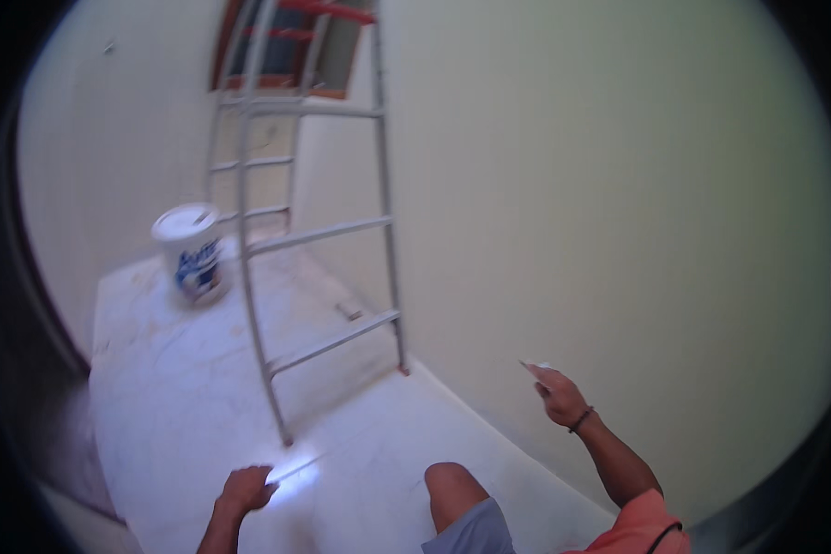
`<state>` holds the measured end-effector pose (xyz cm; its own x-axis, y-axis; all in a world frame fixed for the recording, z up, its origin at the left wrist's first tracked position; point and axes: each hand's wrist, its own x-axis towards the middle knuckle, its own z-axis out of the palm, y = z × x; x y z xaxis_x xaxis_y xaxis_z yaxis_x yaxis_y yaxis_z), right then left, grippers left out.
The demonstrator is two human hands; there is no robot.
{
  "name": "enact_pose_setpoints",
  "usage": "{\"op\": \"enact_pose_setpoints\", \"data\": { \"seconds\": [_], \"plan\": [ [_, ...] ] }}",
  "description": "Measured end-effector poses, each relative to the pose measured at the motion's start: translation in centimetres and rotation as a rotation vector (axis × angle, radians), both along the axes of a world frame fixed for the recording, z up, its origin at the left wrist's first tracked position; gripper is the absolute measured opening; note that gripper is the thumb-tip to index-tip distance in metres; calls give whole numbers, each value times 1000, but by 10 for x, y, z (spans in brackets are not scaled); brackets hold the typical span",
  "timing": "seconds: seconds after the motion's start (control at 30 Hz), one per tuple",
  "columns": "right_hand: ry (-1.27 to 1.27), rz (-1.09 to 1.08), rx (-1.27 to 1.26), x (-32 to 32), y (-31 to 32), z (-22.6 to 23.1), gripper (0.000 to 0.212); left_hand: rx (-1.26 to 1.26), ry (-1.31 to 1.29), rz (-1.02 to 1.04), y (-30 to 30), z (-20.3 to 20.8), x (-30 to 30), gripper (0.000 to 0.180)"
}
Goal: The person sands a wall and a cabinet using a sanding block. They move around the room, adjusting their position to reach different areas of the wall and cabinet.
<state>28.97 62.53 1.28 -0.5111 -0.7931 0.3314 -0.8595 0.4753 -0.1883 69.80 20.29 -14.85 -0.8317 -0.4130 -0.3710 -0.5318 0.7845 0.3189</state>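
Note:
My left hand (247, 487) is low over the white floor, closed around something slim. From its fingers a thin straight edge (300, 468) runs out to the right, with a bright white glow beside it. Its kind cannot be made out. My right hand (560, 397), with a dark bracelet at the wrist, is raised near the pale wall (619, 203). Its fingers are closed on a small flat, pale piece with a pointed tip (526, 366). Blur hides what kind of thing this is, and whether it touches the wall.
A metal stepladder (319, 240) stands open ahead, its near feet by my left hand and the wall. Behind it to the left is a white lidded bucket (192, 257). A small block (348, 311) lies on the pale floor covering (185, 388). My bent knee (454, 494) is between my arms.

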Motion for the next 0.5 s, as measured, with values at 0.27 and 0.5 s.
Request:
{"op": "enact_pose_setpoints", "data": {
  "seconds": [0.27,0.5],
  "plan": [
    [-479,261,114,8,7,-76,44,-74,48,387,36,14,140,31],
    [-485,550,441,72,-119,-84,45,-404,-356,939,197,-61,381,53]
  ]
}}
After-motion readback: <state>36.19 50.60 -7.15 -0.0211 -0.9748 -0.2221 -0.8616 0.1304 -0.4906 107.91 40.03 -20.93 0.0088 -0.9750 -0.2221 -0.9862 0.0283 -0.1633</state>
